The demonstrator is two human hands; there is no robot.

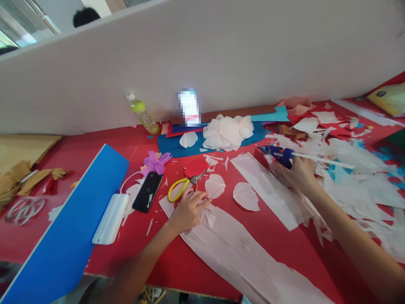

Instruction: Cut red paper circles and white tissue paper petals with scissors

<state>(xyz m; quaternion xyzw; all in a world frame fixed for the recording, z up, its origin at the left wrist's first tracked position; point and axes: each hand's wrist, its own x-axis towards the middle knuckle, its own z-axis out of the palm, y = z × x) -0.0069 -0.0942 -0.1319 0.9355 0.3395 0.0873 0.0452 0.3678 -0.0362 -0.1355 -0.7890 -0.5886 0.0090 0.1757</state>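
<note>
My right hand (299, 171) grips a blue glue gun (278, 155), its nozzle pointing left and a long white glue stick (325, 160) coming out of its back. My left hand (190, 211) rests with fingers apart at the upper end of a long pale pink paper strip (234, 245). Just beyond its fingertips lie yellow-handled scissors (179, 190), blades open, beside a red round piece (196, 167). Two pale pink paper petals (215, 186) (246, 196) lie between my hands. Farther back, a ruffled pale paper flower (228, 133) sits on dark blue paper (172, 145).
Left of my left hand are a black phone (147, 192), a white power bank (110, 219), a purple paper flower (155, 162) and a blue board (72, 219). A bottle (144, 114) and a lit phone (190, 107) lean against the partition (221, 55). Paper scraps (357, 181) cover the right side.
</note>
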